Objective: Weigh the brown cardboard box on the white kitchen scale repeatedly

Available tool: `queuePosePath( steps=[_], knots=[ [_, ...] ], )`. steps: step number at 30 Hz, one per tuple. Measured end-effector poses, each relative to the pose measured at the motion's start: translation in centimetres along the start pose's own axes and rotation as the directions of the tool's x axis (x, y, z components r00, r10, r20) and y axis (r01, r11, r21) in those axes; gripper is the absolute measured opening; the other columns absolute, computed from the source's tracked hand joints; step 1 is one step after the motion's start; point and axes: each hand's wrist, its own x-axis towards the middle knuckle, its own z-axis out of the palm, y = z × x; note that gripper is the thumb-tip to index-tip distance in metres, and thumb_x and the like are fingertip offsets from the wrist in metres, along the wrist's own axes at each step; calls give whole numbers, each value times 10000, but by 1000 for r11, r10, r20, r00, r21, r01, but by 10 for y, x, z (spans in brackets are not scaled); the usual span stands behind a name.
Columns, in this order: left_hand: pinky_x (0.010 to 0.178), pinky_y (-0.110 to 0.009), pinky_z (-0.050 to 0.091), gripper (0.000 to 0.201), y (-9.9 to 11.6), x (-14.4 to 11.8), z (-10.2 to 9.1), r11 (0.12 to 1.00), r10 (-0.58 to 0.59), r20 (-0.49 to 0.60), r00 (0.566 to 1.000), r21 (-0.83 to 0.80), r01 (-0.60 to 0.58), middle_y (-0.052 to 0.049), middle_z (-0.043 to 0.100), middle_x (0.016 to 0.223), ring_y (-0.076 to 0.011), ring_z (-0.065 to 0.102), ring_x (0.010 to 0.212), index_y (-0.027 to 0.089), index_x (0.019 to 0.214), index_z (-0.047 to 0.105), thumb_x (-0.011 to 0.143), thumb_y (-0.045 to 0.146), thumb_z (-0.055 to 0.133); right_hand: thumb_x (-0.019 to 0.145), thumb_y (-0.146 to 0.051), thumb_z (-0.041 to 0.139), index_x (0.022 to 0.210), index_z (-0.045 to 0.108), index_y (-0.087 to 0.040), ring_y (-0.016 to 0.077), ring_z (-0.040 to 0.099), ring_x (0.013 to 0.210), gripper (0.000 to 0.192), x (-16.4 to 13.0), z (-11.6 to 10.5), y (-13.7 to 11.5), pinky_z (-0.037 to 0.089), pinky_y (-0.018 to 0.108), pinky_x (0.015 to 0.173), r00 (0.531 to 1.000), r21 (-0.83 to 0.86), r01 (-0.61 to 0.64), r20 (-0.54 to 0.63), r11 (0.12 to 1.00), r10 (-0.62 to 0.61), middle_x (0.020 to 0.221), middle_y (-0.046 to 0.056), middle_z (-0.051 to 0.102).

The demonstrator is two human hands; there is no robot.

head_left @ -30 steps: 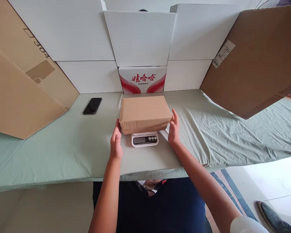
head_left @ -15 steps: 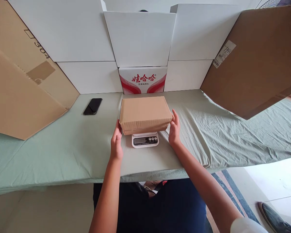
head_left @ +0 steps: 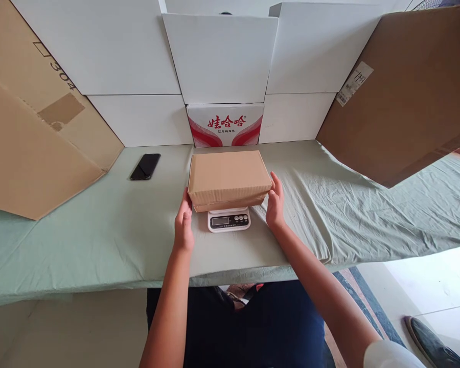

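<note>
A closed brown cardboard box [head_left: 230,174] sits over a white digital kitchen scale [head_left: 229,221]. It covers the weighing platform; only the scale's front with its small display and buttons shows. My left hand [head_left: 184,222] is against the box's left side, fingers along the lower edge and partly hidden. On the opposite side my right hand [head_left: 275,204] holds the right front corner, its fingers curled against the cardboard. No digits can be read on the display.
A black phone [head_left: 145,166] lies to the left on the green tablecloth [head_left: 99,230]. White boxes [head_left: 220,59] and a red-and-white carton [head_left: 226,125] form a wall behind. Large cardboard panels stand at left [head_left: 42,153] and right [head_left: 398,97]. A shoe [head_left: 431,340] shows at lower right.
</note>
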Motion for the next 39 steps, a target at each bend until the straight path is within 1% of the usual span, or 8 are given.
queuePosePath(
  steps=[7, 12, 19, 23, 27, 32, 36, 39],
  knots=[
    [1325, -470, 264, 885, 0, 0, 0, 1000, 4, 9, 1000, 9, -4, -133, 402, 1706, -342, 302, 1615, 228, 1590, 471, 910, 793, 479, 908, -597, 614, 1495, 499, -304, 355, 530, 1471, 666, 0, 1, -2, 394, 621, 1233, 1000, 10, -5, -8, 1000, 5, 1569, 100, 572],
    [1321, -462, 275, 889, 0, 0, 0, 1000, 0, 1, 1000, 10, 0, -138, 417, 1697, -339, 323, 1608, 224, 1582, 484, 902, 798, 487, 899, -640, 607, 1489, 500, -314, 357, 539, 1455, 683, 0, 1, -4, 406, 627, 1225, 1000, -11, -6, 0, 1000, 6, 1560, 92, 584],
    [1321, -461, 274, 882, 0, 0, 1, 1000, -1, 18, 1000, 12, 1, -136, 418, 1698, -333, 323, 1609, 231, 1579, 486, 907, 801, 474, 904, -641, 599, 1482, 504, -315, 360, 534, 1462, 670, 0, 0, -2, 382, 641, 1238, 1000, -3, 8, 10, 1000, -8, 1545, 90, 597],
    [1322, -467, 273, 863, 0, 0, 1, 1000, -1, 21, 1000, 14, 1, -136, 423, 1695, -331, 330, 1607, 231, 1586, 476, 922, 782, 470, 926, -632, 554, 1492, 490, -322, 358, 537, 1467, 649, 0, 0, 2, 370, 642, 1243, 1000, 35, 8, 12, 999, -8, 1558, 77, 591],
    [1323, -458, 270, 881, 1, -1, 0, 1000, -18, 18, 1000, 25, 17, -131, 423, 1696, -328, 320, 1611, 234, 1588, 473, 910, 797, 471, 933, -644, 523, 1500, 478, -323, 354, 546, 1459, 653, 0, 0, 2, 372, 635, 1242, 1000, 20, 2, 13, 1000, -3, 1559, 71, 590],
    [1311, -458, 290, 885, -1, -1, 1, 1000, -19, 26, 999, 12, 19, -150, 453, 1675, -339, 341, 1602, 219, 1580, 482, 908, 796, 481, 920, -684, 548, 1513, 478, -311, 362, 519, 1470, 704, -5, 4, -10, 400, 593, 1233, 996, -56, 69, 55, 996, -66, 1572, 85, 567],
    [1273, -469, 355, 861, -2, 0, 1, 1000, -18, 60, 998, 21, 17, -166, 536, 1611, -346, 424, 1558, 210, 1565, 497, 924, 784, 466, 911, -680, 582, 1522, 473, -307, 358, 499, 1477, 724, -10, 10, -21, 409, 566, 1236, 986, -109, 137, 108, 985, -125, 1594, 85, 537],
    [1261, -481, 368, 840, -2, -2, 2, 999, -5, 88, 996, 38, 1, -166, 559, 1591, -347, 468, 1528, 208, 1552, 509, 933, 773, 460, 919, -665, 580, 1507, 498, -295, 367, 470, 1496, 700, -12, 15, -26, 406, 567, 1244, 981, -133, 148, 144, 980, -128, 1584, 86, 544]
  ],
)
